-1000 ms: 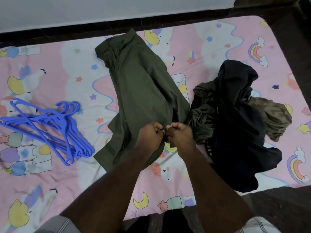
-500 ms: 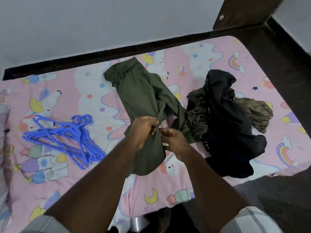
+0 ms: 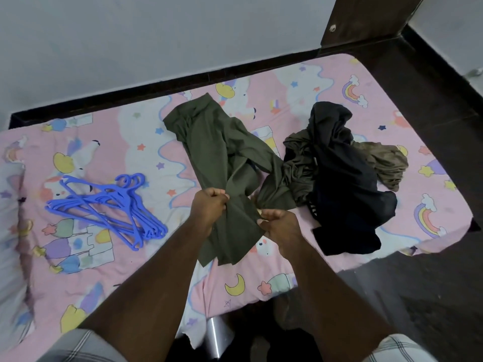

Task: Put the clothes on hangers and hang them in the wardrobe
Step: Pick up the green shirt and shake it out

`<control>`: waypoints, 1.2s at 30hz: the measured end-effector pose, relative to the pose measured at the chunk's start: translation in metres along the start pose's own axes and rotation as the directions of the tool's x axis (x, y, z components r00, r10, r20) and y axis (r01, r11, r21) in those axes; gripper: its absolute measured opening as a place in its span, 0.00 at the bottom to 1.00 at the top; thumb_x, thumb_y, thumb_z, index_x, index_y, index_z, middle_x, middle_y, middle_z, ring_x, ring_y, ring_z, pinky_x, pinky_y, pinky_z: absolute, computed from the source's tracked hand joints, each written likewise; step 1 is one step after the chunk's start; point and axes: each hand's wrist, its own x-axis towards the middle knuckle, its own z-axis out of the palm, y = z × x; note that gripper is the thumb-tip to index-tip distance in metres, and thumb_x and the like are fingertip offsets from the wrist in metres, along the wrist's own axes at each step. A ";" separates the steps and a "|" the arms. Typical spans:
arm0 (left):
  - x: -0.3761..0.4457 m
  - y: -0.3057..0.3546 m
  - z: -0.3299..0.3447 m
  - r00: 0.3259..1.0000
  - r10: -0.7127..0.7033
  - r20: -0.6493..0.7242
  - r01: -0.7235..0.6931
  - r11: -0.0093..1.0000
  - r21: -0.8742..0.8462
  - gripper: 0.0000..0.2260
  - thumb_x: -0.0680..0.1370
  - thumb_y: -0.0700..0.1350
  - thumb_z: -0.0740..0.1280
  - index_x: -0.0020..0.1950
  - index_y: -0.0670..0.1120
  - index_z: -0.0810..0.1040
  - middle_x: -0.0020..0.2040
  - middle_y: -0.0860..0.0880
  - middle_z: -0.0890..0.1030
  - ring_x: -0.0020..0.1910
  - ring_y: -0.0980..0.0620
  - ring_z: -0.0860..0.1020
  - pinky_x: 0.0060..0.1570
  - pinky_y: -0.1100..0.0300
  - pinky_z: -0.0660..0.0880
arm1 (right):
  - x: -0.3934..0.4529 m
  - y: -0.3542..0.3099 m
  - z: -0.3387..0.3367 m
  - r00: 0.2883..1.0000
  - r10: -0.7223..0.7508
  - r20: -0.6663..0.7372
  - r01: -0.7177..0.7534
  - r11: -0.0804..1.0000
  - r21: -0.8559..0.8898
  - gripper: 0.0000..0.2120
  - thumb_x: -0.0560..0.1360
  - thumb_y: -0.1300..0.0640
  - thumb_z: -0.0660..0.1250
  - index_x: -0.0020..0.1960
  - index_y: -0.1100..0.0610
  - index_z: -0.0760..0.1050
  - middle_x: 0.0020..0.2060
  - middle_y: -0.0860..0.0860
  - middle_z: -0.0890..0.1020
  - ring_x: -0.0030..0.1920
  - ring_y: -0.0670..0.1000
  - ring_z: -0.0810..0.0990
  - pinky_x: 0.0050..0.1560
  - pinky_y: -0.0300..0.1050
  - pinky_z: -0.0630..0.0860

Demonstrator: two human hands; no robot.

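An olive green shirt [image 3: 209, 142] stretches across the middle of the bed, its near end bunched and lifted. My left hand [image 3: 207, 207] grips the gathered cloth on its left side. My right hand [image 3: 279, 224] pinches the cloth's right edge. The far end of the shirt still lies on the sheet. A stack of blue plastic hangers [image 3: 109, 205] lies on the bed to the left, apart from both hands. A heap of dark clothes [image 3: 339, 173], black over brownish pieces, sits to the right of the shirt.
The bed has a pink cartoon-print sheet [image 3: 130, 142] and a dark wooden frame [image 3: 431, 126] along the far and right sides. A pale wall [image 3: 156, 35] stands behind it. A dark wooden panel [image 3: 363, 17] rises at the far right corner. Dark floor lies at the near right.
Both hands have lifted the near end of the green shirt off the bed and gathered it into a bunch. The view has pulled back and tilted up.
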 end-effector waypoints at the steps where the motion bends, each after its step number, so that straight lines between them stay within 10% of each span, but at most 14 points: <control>1: -0.003 -0.005 0.003 1.000 0.003 0.000 -0.003 1.000 0.014 0.03 0.79 0.40 0.69 0.46 0.44 0.80 0.40 0.45 0.81 0.35 0.52 0.77 0.36 0.63 0.74 | -0.003 0.002 -0.005 1.000 -0.010 -0.015 0.009 0.997 -0.074 0.17 0.73 0.69 0.74 0.61 0.66 0.79 0.52 0.56 0.85 0.51 0.56 0.84 0.57 0.55 0.81; 16: -0.057 -0.024 0.059 0.996 -0.008 0.084 0.005 0.999 0.042 0.04 0.78 0.39 0.69 0.46 0.46 0.82 0.40 0.48 0.83 0.33 0.55 0.78 0.33 0.65 0.73 | -0.044 0.011 -0.063 0.998 0.050 -0.044 -0.024 0.883 0.468 0.15 0.76 0.72 0.68 0.60 0.63 0.76 0.46 0.57 0.83 0.42 0.49 0.85 0.43 0.41 0.82; 26: -0.099 -0.033 0.117 0.970 -0.032 0.240 0.034 0.999 -0.005 0.05 0.79 0.37 0.68 0.51 0.45 0.82 0.41 0.46 0.82 0.36 0.54 0.78 0.29 0.67 0.72 | -0.054 0.001 -0.098 0.988 -0.111 -0.110 0.088 0.976 -0.198 0.07 0.72 0.63 0.74 0.44 0.53 0.80 0.36 0.56 0.83 0.36 0.53 0.81 0.42 0.47 0.80; 29: -0.105 -0.032 0.128 0.975 0.000 0.224 0.021 0.996 -0.089 0.06 0.79 0.37 0.68 0.49 0.46 0.83 0.42 0.47 0.84 0.35 0.56 0.78 0.30 0.67 0.72 | -0.056 -0.003 -0.111 0.935 -0.272 -0.229 0.243 0.959 -0.148 0.10 0.74 0.63 0.71 0.42 0.49 0.81 0.37 0.52 0.84 0.37 0.50 0.81 0.41 0.47 0.80; 36: -0.105 -0.044 0.116 0.996 0.023 0.088 -0.020 0.999 -0.038 0.07 0.79 0.39 0.68 0.48 0.50 0.83 0.45 0.48 0.86 0.40 0.55 0.82 0.40 0.64 0.76 | -0.055 0.002 -0.165 0.869 -0.335 -0.365 0.155 0.883 -0.443 0.22 0.76 0.62 0.69 0.69 0.58 0.75 0.64 0.56 0.79 0.64 0.58 0.76 0.64 0.49 0.72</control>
